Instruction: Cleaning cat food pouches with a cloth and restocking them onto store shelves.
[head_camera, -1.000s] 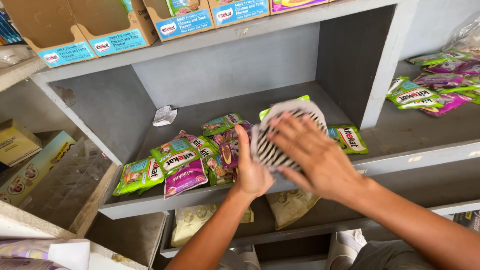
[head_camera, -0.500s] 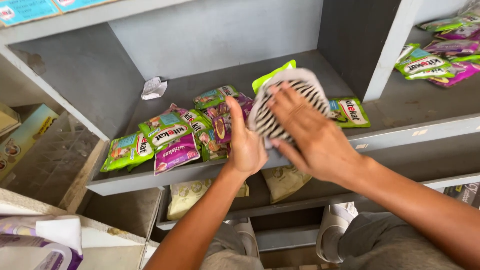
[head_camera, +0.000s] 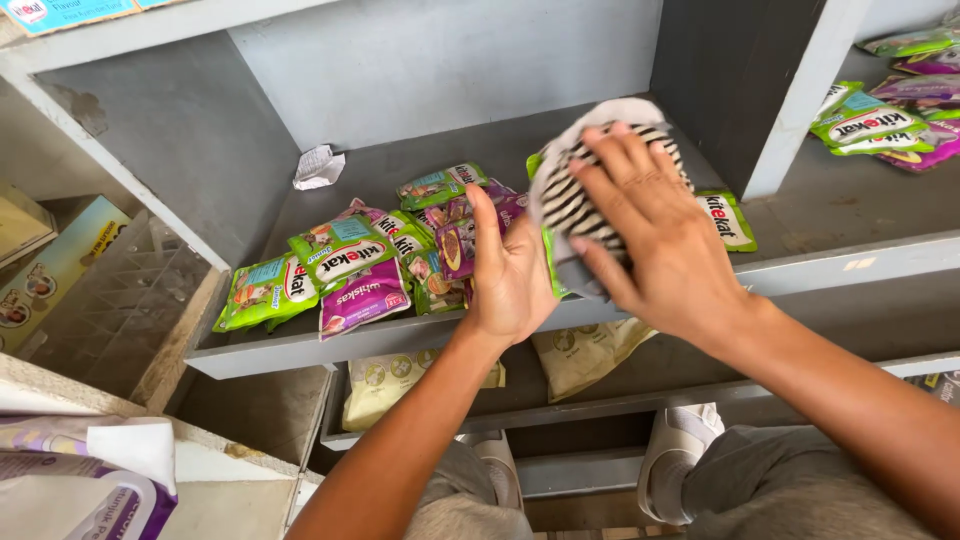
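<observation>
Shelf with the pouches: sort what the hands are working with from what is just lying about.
In hand:
striped cloth under the right hand
green and purple pouches beside the left hand
grey shelf

Lying about:
crumpled paper
pouches in the next bay
beige bags on the lower shelf

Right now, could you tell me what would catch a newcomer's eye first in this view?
The right hand presses a black-and-white striped cloth at the middle of the grey shelf. Beside it, the left hand rests against a heap of green and purple pet-food pouches on the shelf's left half. A crumpled paper scrap lies at the back.
</observation>
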